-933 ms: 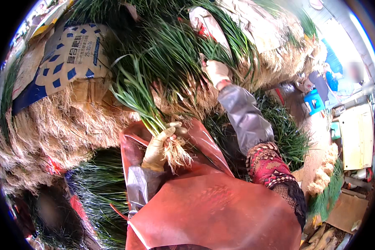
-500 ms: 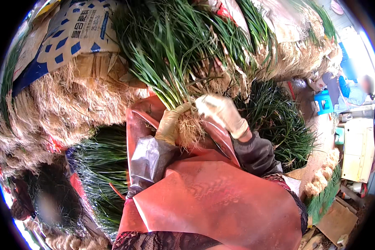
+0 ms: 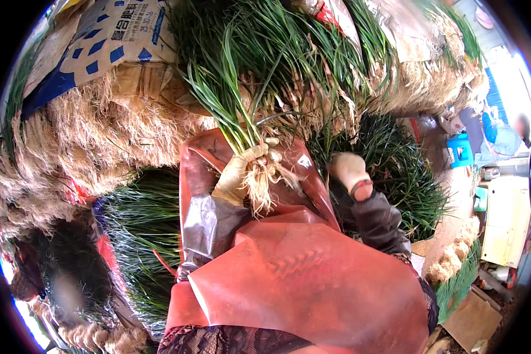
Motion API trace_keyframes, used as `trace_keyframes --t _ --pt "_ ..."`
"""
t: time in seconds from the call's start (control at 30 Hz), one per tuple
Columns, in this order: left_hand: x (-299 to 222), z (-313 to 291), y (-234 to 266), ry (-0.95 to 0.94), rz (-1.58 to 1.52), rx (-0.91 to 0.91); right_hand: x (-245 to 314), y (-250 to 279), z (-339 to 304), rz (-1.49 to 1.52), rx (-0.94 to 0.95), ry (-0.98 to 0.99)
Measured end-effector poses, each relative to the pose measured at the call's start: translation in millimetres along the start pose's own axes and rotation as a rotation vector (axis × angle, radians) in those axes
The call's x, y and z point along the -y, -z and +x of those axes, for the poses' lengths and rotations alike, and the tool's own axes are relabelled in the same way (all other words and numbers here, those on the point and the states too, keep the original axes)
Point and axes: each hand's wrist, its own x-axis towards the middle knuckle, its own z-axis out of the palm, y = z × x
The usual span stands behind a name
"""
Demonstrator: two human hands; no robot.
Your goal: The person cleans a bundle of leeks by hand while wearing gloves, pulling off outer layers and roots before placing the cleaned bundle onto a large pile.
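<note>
My left hand [image 3: 240, 173], in a pale yellowish glove, is closed around a small bunch of long-leaved greens [image 3: 234, 112] that look like green garlic. Their leaves point up and away, and pale stringy roots [image 3: 259, 190] hang out below my fingers over the apron. My right hand [image 3: 349, 171], gloved too, is off to the right, by the edge of a dark green heap of leaves [image 3: 398, 177]. Its back faces up and its fingers are hidden, so what it holds, if anything, does not show.
Ahead lies a large pile of similar greens [image 3: 277, 65], with a printed sack [image 3: 109, 44] over stacked roots at left. More leaves [image 3: 144, 236] stand at my left. A red apron [image 3: 312, 265] covers my lap. Far right are a blue stool [image 3: 460, 150] and a person [image 3: 504, 135].
My right hand has moved away from the roots of the held bunch, to the right and slightly down. My left hand keeps its grip, and the roots hang more spread out.
</note>
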Motion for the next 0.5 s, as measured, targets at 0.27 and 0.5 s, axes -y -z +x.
trace_keyframes --t 0.27,0.5 --pt "4 -9 -9 -0.025 0.013 -0.089 118 108 6 0.202 -0.705 0.759" --pt "-5 -11 -10 0.090 -0.027 0.006 103 74 50 0.387 -0.981 0.657"
